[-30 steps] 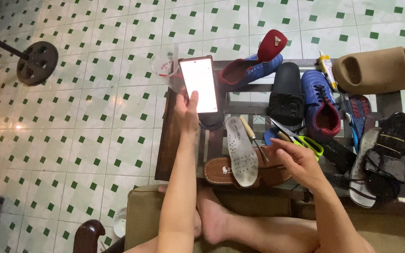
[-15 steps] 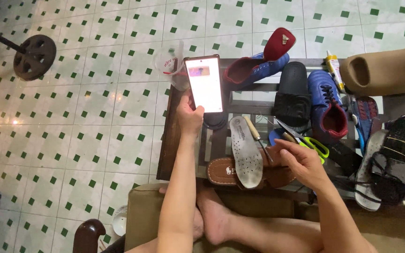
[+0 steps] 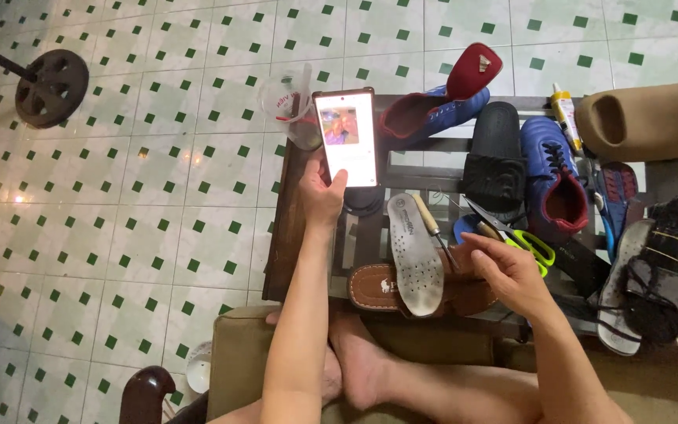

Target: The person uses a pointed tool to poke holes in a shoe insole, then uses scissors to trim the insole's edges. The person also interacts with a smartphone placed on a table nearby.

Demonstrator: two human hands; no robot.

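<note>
My left hand (image 3: pixel 322 191) holds a lit smartphone (image 3: pixel 346 137) upright over the left end of a low slatted table (image 3: pixel 288 235), thumb on its screen. My right hand (image 3: pixel 509 272) rests on a brown sandal (image 3: pixel 378 286) at the table's near edge, fingers curled, holding nothing that I can make out. A grey insole (image 3: pixel 415 253) lies across that sandal. A wood-handled awl (image 3: pixel 434 230) lies just left of my right hand, and scissors with green handles (image 3: pixel 523 240) lie just beyond it.
Blue football boots (image 3: pixel 552 179) (image 3: pixel 433 110), a black slide (image 3: pixel 496 157), a tan foam shoe (image 3: pixel 643 119), black sandals (image 3: pixel 657 275) and a glue tube (image 3: pixel 565 116) crowd the table. A plastic cup (image 3: pixel 288 102) stands at its far left corner. A barbell weight (image 3: pixel 51 86) lies on the tiled floor.
The picture on the phone's screen has changed from mostly white to a photo. My left hand has kept the phone raised, and my right hand has stayed on the sandal.
</note>
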